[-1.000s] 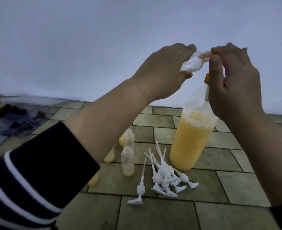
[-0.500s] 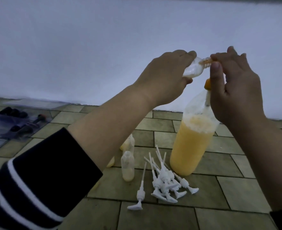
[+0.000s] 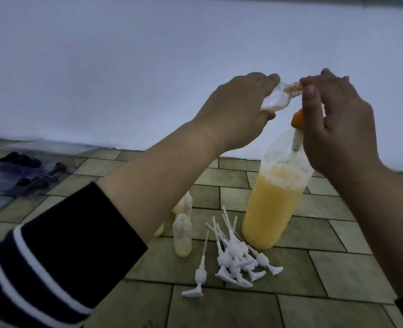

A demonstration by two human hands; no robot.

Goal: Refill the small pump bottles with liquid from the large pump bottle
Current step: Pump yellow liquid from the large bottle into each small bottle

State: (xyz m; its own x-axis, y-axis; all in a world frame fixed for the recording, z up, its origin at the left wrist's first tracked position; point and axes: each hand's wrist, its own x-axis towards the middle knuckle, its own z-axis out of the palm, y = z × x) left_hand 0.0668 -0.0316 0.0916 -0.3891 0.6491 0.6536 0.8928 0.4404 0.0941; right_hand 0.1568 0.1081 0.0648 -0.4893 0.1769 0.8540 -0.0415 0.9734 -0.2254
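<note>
Lowered slightly since earlier, both hands; left hand (image 3: 233, 114) gripping tilted small bottle (image 3: 110, 100) at pump spout; right hand (image 3: 335, 124), fingers curled on large bottle's (image 3: 274, 204) pump; filling underway; next, probably press pump, mouth aligned.

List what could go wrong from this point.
The small bottle lies tilted in the left hand against the pump spout under the right hand; liquid may miss its narrow neck. Pressing could tip the tall big bottle. A spill would reach the loose pumps below.
</note>
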